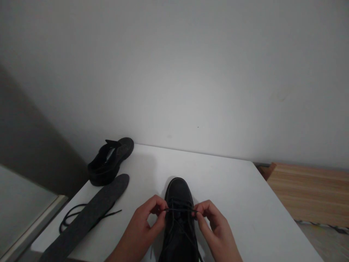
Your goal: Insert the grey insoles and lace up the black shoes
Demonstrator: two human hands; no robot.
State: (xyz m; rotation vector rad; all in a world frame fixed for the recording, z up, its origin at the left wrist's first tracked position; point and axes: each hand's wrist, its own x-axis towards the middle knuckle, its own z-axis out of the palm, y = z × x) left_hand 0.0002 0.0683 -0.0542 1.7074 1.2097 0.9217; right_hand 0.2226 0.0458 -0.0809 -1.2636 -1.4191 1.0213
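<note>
The person's left hand (140, 220) and right hand (219, 225) face each other across a black shoe (178, 188), which sits on the white table (234, 196) at the bottom middle of the view, toe pointing away toward the wall (174, 72). Both forearms come up from the lower edge and slant inward. On each hand the thumb and index finger meet in a narrow pinch on a dark shoelace (178, 209), drawn nearly straight across the shoe's lacing area between them. The left hand's knuckles are bent and its thumb points toward the shoe; the right hand roughly mirrors it, its other fingers curled toward the palm.

To the left, well apart from the hands, a grey insole (106, 194) lies across a loose lace (112, 213), and a second black shoe (105, 176) stands just beyond it.
</note>
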